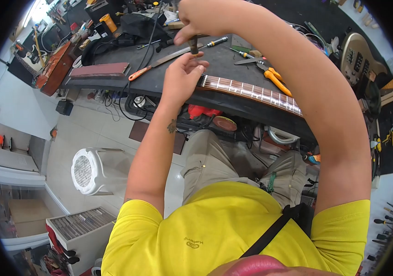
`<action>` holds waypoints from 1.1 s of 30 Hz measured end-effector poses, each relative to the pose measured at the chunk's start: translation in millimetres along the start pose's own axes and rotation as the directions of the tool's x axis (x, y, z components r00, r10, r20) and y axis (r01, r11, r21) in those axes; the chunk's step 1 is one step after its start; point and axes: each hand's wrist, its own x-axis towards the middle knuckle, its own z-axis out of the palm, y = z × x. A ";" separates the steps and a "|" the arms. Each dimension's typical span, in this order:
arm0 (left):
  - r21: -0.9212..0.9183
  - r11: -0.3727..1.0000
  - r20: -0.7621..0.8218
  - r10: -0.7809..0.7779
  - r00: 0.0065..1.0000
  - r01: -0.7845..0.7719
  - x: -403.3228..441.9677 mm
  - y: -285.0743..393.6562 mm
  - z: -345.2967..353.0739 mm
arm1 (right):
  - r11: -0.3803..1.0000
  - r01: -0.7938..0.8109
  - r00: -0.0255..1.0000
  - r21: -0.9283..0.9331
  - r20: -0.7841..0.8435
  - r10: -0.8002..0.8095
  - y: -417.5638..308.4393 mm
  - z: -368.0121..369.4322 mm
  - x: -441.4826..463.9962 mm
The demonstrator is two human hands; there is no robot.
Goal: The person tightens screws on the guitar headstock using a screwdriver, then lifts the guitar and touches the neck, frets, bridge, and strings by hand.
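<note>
My right hand [205, 17] is at the top, closed round the dark handle of an upright screwdriver [193, 45]. Its tip points down towards my left hand [182, 77], whose fingers and thumb curl together just below. What those fingers pinch is too small to tell. Beside the left hand, a guitar neck [251, 91] with a dark fretted fingerboard lies along the front edge of the bench [155, 78]. The nut end of the neck is at my left hand, which hides the headstock. My right forearm covers the far right end of the neck.
Orange-handled pliers [277, 82] lie behind the neck. An orange-handled flat blade [141, 72] and a reddish-brown board [100, 70] are on the left of the bench. A black cable loops over the front edge. A guitar body [359, 57] stands at right; a white stool [86, 171] is on the floor.
</note>
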 end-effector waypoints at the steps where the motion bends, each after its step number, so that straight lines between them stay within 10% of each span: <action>1: -0.008 1.000 0.007 -0.001 1.000 0.001 -1.6 -0.5 1.6 | 1.000 -0.008 1.000 -0.003 0.006 0.008 -2.8 0.1 -0.6; 5: 0.102 0.995 -0.125 0.012 0.992 0.001 1.2 -14.3 4.0 | 0.995 -0.079 0.996 0.058 -0.031 0.081 4.2 0.4 -2.1; 8: 0.015 0.997 -0.118 -0.068 0.991 0.071 -0.8 -9.6 2.9 | 0.880 0.302 0.953 0.368 -0.140 -0.268 21.8 9.3 -1.5; 13: 0.094 0.992 -0.048 -0.083 0.995 0.087 -4.8 -5.4 7.5 | 0.868 0.264 0.958 0.420 -0.006 -0.288 20.5 -1.6 0.5; 15: -0.070 0.997 -0.131 0.001 0.991 -0.010 -6.2 -6.6 12.3 | 1.000 0.001 1.000 0.016 0.016 -0.001 1.2 -9.5 -7.2; 20: 0.122 0.992 -0.151 0.003 0.989 0.016 2.0 -17.8 2.0 | 0.997 -0.078 0.995 -0.009 -0.056 0.077 5.9 3.5 2.9; 23: 0.016 0.994 -0.075 -0.104 0.992 0.105 7.4 -20.2 -1.8 | 0.899 0.381 0.924 0.217 -0.131 -0.360 29.2 13.2 11.7; 27: -0.021 0.994 0.033 -0.108 0.994 0.109 5.3 -3.0 0.8 | 1.000 -0.016 1.000 0.013 -0.027 0.016 -8.2 -13.9 -28.5; 33: 0.088 0.995 0.045 -0.060 0.997 0.056 8.1 -3.3 -2.1 | 0.997 -0.059 0.998 -0.044 0.006 0.059 -4.0 -6.9 -17.0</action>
